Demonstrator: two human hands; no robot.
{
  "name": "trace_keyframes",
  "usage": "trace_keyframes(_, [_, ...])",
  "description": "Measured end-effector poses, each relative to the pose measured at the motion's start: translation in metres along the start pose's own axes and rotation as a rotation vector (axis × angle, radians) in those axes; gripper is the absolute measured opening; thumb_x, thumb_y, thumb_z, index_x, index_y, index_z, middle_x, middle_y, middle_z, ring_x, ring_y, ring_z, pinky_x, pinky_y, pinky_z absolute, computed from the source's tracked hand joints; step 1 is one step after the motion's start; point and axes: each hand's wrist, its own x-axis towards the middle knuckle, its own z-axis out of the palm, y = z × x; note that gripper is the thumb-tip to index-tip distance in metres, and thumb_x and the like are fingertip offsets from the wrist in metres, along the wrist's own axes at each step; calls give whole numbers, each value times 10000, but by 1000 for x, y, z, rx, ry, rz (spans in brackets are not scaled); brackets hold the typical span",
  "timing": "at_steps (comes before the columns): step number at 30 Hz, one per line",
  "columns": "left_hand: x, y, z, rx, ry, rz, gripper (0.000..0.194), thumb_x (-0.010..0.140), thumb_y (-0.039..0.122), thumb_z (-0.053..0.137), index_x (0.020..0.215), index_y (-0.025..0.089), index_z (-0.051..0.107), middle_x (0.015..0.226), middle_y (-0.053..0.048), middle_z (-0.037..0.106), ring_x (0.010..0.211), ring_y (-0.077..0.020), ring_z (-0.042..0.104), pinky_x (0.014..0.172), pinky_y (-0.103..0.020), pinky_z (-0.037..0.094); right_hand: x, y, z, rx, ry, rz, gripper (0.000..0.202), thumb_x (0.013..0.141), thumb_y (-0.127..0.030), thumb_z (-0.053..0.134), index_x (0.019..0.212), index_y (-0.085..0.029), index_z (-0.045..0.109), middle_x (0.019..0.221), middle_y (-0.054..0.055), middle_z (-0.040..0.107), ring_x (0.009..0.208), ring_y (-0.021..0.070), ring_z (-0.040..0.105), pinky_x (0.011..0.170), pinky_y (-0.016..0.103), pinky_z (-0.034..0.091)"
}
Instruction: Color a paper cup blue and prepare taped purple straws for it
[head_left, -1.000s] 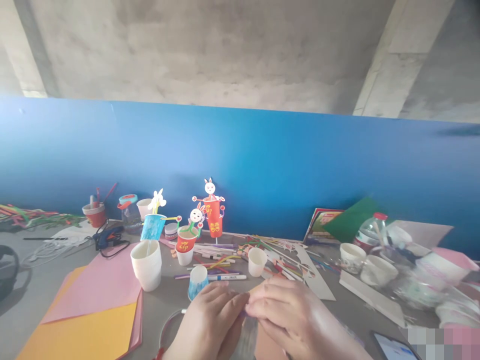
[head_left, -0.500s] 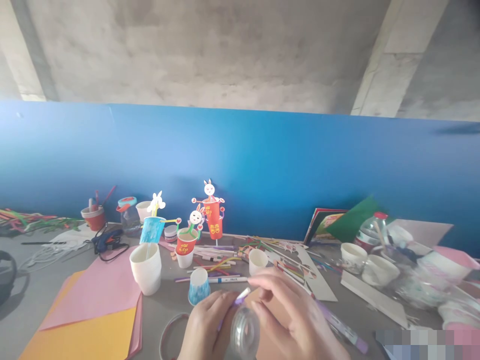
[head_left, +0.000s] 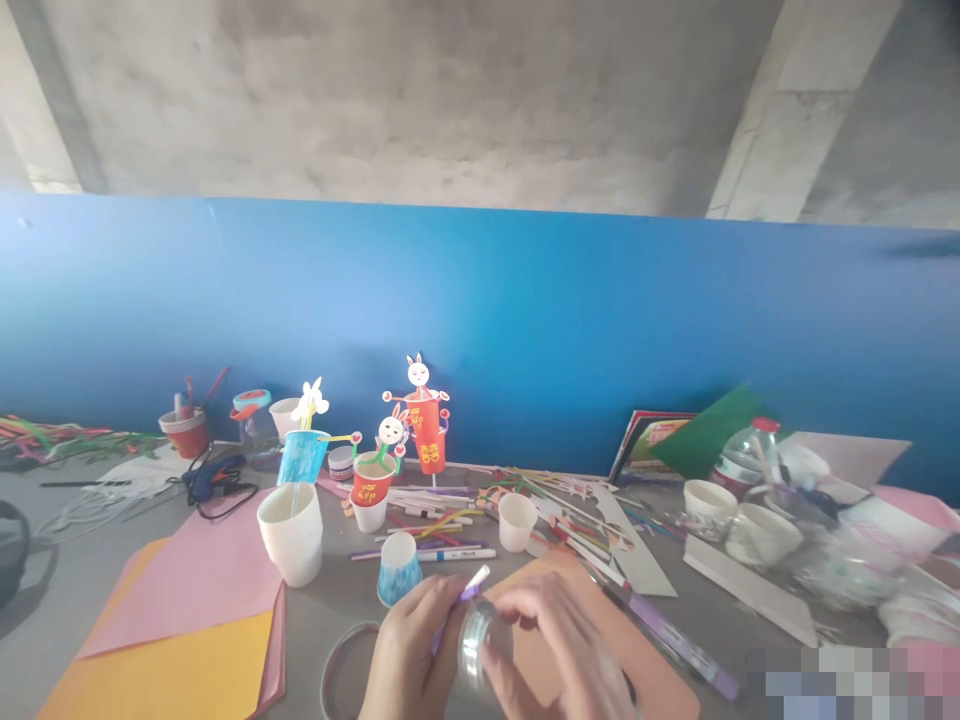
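My left hand (head_left: 412, 645) is closed around a thin purple-and-white stick (head_left: 475, 578), whose white end pokes up past the fingers; its exact kind is hard to tell. Between my hands is a roll of clear tape (head_left: 475, 640), seen nearly edge on. My right hand (head_left: 562, 635) grips the roll's right side, thumb low and fingers curled over it. Beneath my right hand lies an orange-brown paper sheet (head_left: 652, 670). Just beyond my left hand stands an upturned blue-painted paper cup (head_left: 399, 572).
Cup figures with rabbit heads, one red (head_left: 426, 430) and one blue (head_left: 303, 458), stand at the back. Stacked white cups (head_left: 291, 545) are left of centre. Pink paper (head_left: 202, 580) lies left; a purple-ended tube (head_left: 682, 645) lies right. A blue wall (head_left: 525, 320) closes the back.
The tape roll has turned more edge on. My right hand has drawn lower and its fingers have curled in around the roll. The stick has tilted slightly and shifted left.
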Motion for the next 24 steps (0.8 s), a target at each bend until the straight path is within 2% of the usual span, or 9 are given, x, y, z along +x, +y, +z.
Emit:
trace_keyframes(3, [0,2,2,-65,-37,-20,225,977,212,475,1057,221,685,862,-55,735,772,-171,701,722,-222,552,14,5,-8,149,-75,97,158,883,-289,650,1025,-251,592,882,19,674,819,203,656,723,285,524])
trace_keyframes(6, [-3,3,6,-174,-108,-65,261,995,287,451,973,192,693,803,-56,718,713,-162,670,676,-211,525,27,9,-12,373,-255,186,80,880,-315,650,892,-237,644,873,16,668,833,189,641,741,269,508])
trace_keyframes(9, [-7,4,10,-240,-144,-140,338,996,371,441,879,171,686,717,-36,675,627,-137,594,611,-194,473,31,11,-13,510,-361,284,159,875,-339,660,777,-215,642,795,4,639,765,170,612,700,256,480])
trace_keyframes(16, [-14,7,14,-263,-160,-196,407,979,439,436,775,162,654,655,-14,589,583,-119,479,576,-198,402,21,10,-10,504,-401,431,172,881,-347,611,775,-212,597,744,7,628,716,174,595,606,249,443])
trace_keyframes(24, [-17,5,22,-552,-240,-486,500,869,606,573,769,129,688,645,-11,542,617,-123,454,557,-191,395,28,16,-13,529,-427,406,167,858,-281,649,723,-203,589,713,-21,628,710,151,586,657,244,428])
